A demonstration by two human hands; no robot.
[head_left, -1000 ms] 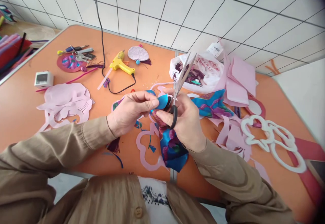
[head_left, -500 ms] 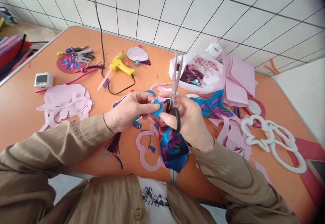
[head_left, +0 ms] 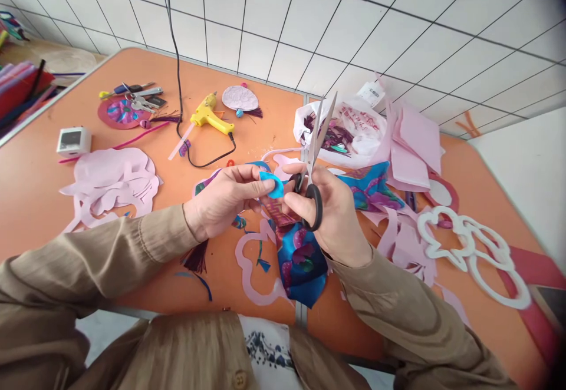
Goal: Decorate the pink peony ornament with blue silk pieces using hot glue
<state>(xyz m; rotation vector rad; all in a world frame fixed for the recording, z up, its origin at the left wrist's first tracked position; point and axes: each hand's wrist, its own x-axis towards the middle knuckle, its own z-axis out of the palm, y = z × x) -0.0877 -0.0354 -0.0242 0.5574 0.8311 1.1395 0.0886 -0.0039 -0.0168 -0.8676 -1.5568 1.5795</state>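
Note:
Between the thumb and fingers of my left hand (head_left: 230,197) is a small bright blue piece of fabric (head_left: 275,185). My right hand (head_left: 332,210) holds scissors (head_left: 313,160) with black handles, their blades pointing up and away from me, slightly parted. Its thumb and fingertips are close to the right edge of the blue piece; whether they touch it I cannot tell. Beneath my hands lie blue patterned satin cloth (head_left: 303,263) and a pink cut-out outline (head_left: 244,266). A dark tassel (head_left: 195,257) lies below my left wrist.
A yellow glue gun (head_left: 207,114) with a black cord lies at the back. Behind the scissors is a plastic bag (head_left: 371,131) of tassels. Pink felt scraps (head_left: 112,175) are at left, white templates (head_left: 446,254) at right, keys (head_left: 144,101) at back left.
The scissor blades have parted a little and lean further right. My right fingertips have drawn slightly away from the blue piece, and more of it shows in my left hand.

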